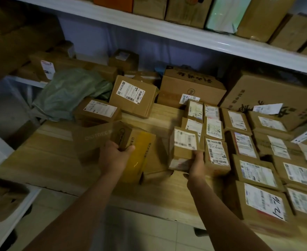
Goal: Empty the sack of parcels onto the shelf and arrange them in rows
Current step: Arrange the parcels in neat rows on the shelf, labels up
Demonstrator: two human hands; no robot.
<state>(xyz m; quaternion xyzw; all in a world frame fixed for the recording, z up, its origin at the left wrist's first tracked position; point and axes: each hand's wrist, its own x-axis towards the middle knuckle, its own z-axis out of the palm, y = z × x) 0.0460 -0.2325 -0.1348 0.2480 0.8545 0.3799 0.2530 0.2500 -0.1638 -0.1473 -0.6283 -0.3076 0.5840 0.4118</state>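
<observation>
My left hand [113,154] grips a small brown box [121,136] above a flat parcel with yellow tape [141,154] on the wooden shelf [49,160]. My right hand [197,164] holds a small labelled box [184,145] from below, right beside the left column of arranged parcels [215,153]. Several labelled cardboard parcels lie in rows on the right part of the shelf [254,171]. The crumpled green sack [71,91] lies at the back left. Loose boxes [132,96] sit beside it.
Large cartons [190,87] stand against the back wall. An upper shelf board [185,35] carries more boxes overhead. A white rack [2,205] with parcels is at the lower left. Tiled floor [140,232] shows below the shelf's front edge.
</observation>
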